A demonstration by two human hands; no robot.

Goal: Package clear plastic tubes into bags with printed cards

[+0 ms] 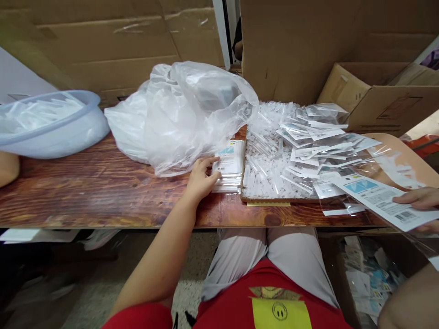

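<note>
The left hand (pixel 203 178) rests at the left side of the packet stack (pixel 228 167); its thumb and index finger are parted, with their tips on the top of the stack, and nothing is gripped between them. The packet stack lies on the wood-grain table (pixel 103 196), just beside the left wall of the shallow cardboard tray (pixel 244 183). The right hand (pixel 421 201), partly cut off by the picture edge, is closed on the right end of a printed packet (pixel 373 196), thumb above; the grip beneath is largely hidden. This printed packet is tilted near the table's front edge, to the right of the tray. Small clear plastic pieces (pixel 264 169) fill the tray, and a loose packet pile (pixel 317 146) overlaps its right side. A translucent plastic bag (pixel 178 114) stands behind the left hand. A blue basin (pixel 68 132) containing white pieces is positioned at far left; a peach-colored tray (pixel 420 155) is at right, in front of an open carton (pixel 394 109).
</note>
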